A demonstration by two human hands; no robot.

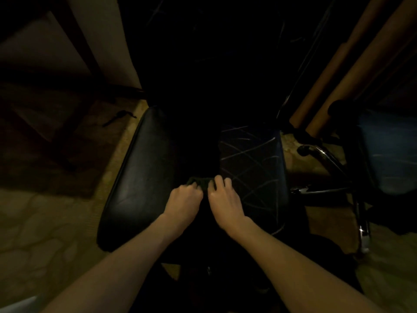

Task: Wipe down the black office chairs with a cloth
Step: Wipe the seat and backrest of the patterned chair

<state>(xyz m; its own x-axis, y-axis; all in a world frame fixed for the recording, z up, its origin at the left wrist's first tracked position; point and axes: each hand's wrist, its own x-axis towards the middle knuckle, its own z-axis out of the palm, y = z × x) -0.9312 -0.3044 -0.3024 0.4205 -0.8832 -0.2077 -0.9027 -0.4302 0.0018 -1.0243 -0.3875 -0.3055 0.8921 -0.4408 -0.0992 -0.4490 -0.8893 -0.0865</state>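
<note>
Light: we are looking down into a very dim room, so much of the upper part is lost in black.
Chair: a black office chair seat [144,172] is lying right below us, its glossy left side catching some light and its right side showing pale crossing scuff lines (the middle strip is in deep shadow).
Cloth: a small dark cloth [200,182] is sitting on the seat near its front middle, bunched between our two hands.
Left hand: our left hand [184,199] is curling into a loose fist at the cloth's left edge, its fingers [191,188] seeming to be gripping the fabric, though the darkness is hiding the exact hold.
Right hand: our right hand [225,199] is resting knuckles-up on the cloth's right edge, its bent fingers [220,181] pressing down on it; whether they are pinching it we cannot tell.
Arms: both bare forearms are reaching in from the lower edge and meeting close together.
Second chair: another chair [388,150] with a chrome frame [327,157] is standing just to the right.
Floor: a pale mottled floor [45,222] is showing on either side of the seat.
Background: wooden poles [352,64] are leaning at upper right.
</note>
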